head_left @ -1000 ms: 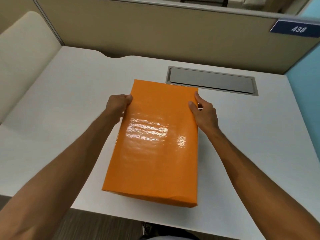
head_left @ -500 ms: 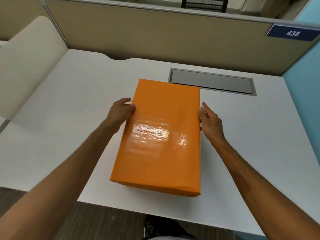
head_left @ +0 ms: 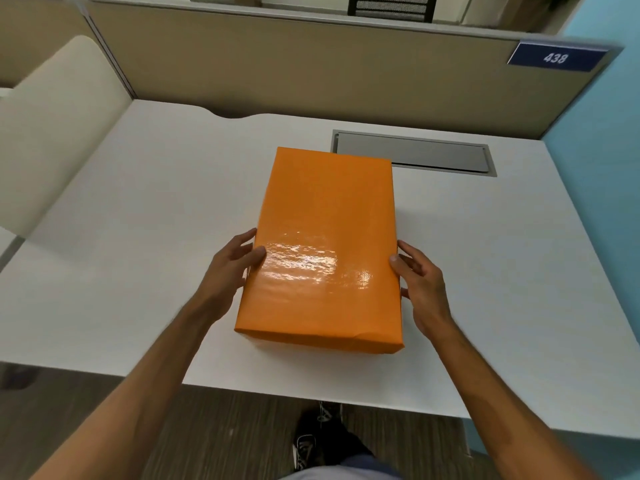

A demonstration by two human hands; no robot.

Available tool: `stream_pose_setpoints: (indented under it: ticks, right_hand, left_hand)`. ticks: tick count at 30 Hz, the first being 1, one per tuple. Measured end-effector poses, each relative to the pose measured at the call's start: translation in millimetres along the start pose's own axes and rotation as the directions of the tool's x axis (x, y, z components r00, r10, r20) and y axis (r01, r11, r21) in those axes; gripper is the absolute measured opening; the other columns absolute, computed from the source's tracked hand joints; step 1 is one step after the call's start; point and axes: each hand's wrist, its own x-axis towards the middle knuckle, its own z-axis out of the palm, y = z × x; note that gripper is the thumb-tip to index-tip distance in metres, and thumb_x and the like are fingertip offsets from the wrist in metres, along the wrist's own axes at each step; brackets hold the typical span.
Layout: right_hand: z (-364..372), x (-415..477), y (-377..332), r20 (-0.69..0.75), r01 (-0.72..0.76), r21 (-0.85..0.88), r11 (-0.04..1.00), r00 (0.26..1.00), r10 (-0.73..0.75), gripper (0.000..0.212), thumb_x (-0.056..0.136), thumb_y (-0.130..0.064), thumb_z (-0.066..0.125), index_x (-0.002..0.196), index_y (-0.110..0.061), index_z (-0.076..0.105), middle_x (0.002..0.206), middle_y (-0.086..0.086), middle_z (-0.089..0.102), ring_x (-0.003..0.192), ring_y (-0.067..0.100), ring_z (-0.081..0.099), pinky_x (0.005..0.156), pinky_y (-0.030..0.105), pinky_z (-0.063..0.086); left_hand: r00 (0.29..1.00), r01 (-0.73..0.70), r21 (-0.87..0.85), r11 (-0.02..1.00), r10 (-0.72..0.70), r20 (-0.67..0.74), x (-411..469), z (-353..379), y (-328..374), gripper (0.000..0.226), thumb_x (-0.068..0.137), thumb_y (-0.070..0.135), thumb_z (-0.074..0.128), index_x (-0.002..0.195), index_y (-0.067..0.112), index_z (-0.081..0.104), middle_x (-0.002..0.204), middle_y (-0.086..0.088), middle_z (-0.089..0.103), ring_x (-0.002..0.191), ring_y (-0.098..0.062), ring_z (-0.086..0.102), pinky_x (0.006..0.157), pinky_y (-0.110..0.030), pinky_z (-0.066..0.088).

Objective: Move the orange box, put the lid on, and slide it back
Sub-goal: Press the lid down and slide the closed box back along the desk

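The orange box (head_left: 325, 216) lies flat on the white desk (head_left: 138, 237), its glossy orange lid on top and closed over it. The long side runs away from me, and the far corner reaches the grey hatch. My left hand (head_left: 232, 268) presses against the box's left side, with the thumb on the lid's edge. On the opposite side, my right hand (head_left: 420, 285) holds the box with loosely spread fingers and the thumb at the lid's edge. Both hands sit on the near half of the box.
A grey metal cable hatch (head_left: 412, 154) is set into the desk behind the box. Beige partitions (head_left: 311, 74) close off the back, with a blue plate marked 438 (head_left: 554, 57). A cream panel (head_left: 52, 116) stands at the left, a blue wall at the right. My shoe (head_left: 304, 448) shows below the desk edge.
The box has slid away from the desk's near edge toward the hatch. Both hands have shifted from the far half of its sides to the near half.
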Motion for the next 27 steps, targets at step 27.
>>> stream_pose_setpoints:
  ticks: [27]
  right_hand:
    - [65.9, 51.0, -59.3, 0.271, -0.041, 0.161, 0.986, 0.963, -0.004, 0.067, 0.084, -0.038, 0.075, 0.145, -0.036, 0.048, 0.122, -0.008, 0.069, 0.093, 0.008, 0.074, 0.058, 0.025, 0.059]
  left_hand:
    - [0.997, -0.018, -0.159, 0.987, 0.006, -0.075, 12.5, -56.8, 34.0, 0.079, 0.073, 0.035, 0.08, 0.145, 0.034, 0.047, 0.115, 0.006, 0.074, 0.106, -0.027, 0.07, 0.091, -0.057, 0.055]
